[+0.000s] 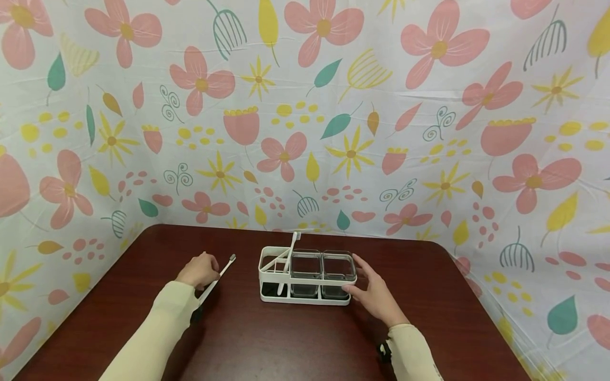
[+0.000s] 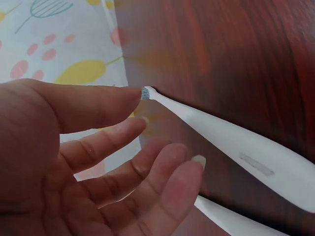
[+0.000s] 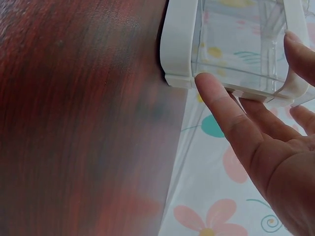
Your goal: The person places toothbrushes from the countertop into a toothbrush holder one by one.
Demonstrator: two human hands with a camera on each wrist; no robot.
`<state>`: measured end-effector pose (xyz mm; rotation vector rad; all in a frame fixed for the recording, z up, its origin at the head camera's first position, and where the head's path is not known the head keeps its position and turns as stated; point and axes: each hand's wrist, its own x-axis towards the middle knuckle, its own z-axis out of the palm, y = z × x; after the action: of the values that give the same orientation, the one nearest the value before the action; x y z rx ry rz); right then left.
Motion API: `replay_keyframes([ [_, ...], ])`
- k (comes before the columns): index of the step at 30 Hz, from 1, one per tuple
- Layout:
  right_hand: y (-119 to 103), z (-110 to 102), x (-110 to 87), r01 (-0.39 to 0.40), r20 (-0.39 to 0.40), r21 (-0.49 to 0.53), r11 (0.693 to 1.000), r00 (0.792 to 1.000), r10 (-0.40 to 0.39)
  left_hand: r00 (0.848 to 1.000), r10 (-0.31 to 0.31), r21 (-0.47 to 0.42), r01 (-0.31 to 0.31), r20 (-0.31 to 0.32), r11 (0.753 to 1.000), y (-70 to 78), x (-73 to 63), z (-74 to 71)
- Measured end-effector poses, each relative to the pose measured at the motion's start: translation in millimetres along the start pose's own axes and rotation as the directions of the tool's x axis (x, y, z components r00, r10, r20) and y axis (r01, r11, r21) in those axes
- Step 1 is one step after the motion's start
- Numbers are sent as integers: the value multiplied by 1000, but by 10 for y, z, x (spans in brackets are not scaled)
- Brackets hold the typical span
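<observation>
A white toothbrush holder stands mid-table with two clear cups in its right part. One white toothbrush leans upright in its left compartment. My right hand holds the holder's right end, thumb at the front and fingers at the far side; the right wrist view shows the index fingertip on a white corner. Left of the holder, my left hand hovers with fingers parted beside a white toothbrush on the table. A second white handle is partly hidden behind its fingers.
The dark reddish-brown table has rounded far corners. A floral cloth hangs right behind it and along both sides. A black wrist band shows at the right sleeve.
</observation>
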<state>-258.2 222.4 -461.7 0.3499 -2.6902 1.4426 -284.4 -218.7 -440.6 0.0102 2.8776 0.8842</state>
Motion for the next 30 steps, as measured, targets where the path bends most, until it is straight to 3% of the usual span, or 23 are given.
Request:
replay_keyframes([
  [13, 3, -2, -3, 11, -13, -30, 999, 1000, -11, 998, -8, 29, 9, -55, 1000, -139, 42, 99],
  [30, -4, 15, 5, 19, -19, -52, 998, 1000, -20, 996, -22, 62, 28, -84, 998, -150, 38, 161],
])
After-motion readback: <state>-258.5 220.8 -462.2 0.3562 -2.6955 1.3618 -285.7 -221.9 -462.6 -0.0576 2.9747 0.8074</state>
